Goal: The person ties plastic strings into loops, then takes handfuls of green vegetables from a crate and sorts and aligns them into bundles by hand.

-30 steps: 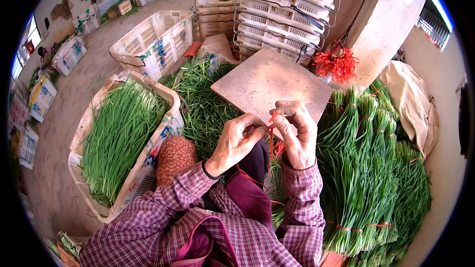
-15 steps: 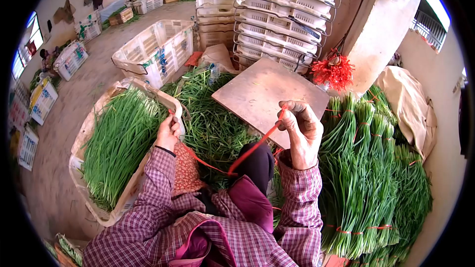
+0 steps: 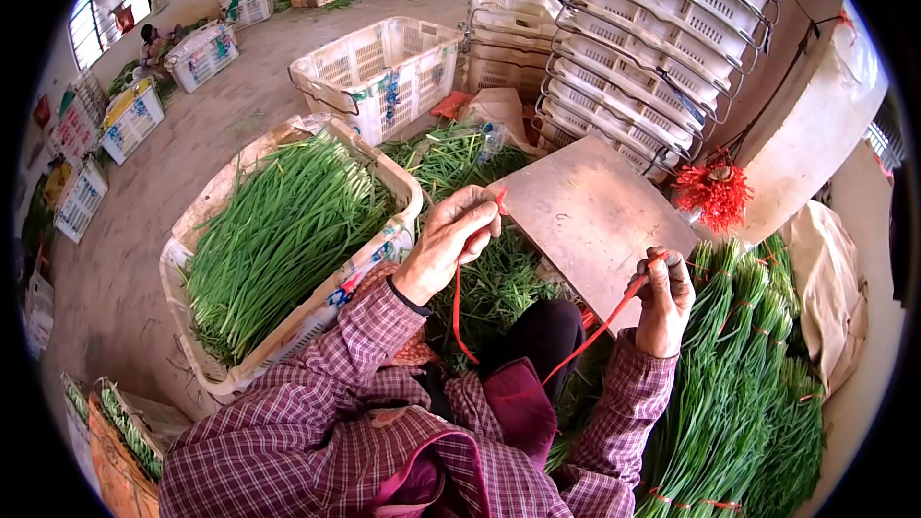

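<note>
A long red strip [image 3: 610,320] hangs in a loop between my two hands, its middle dipping low over my lap. My left hand [image 3: 455,238] pinches one end, near the edge of a flat board [image 3: 585,201]. The other end is pinched in my right hand [image 3: 664,299], over the board's lower right corner. Loose green stalks [image 3: 499,278] lie on the floor below and behind my left hand. Tied green bundles [image 3: 720,374] are heaped to the right of my right hand.
A crate of long green stalks [image 3: 278,240] stands at the left, an empty white crate [image 3: 379,77] behind it. Stacked white crates [image 3: 652,48] rise behind the board. A red tuft of strips [image 3: 715,197] hangs by the pillar [image 3: 815,134]. People sit among crates far back.
The view has turned left. My hands, close together at first, moved apart with the strip stretched between them; my left hand has since come back from the crate toward the board.
</note>
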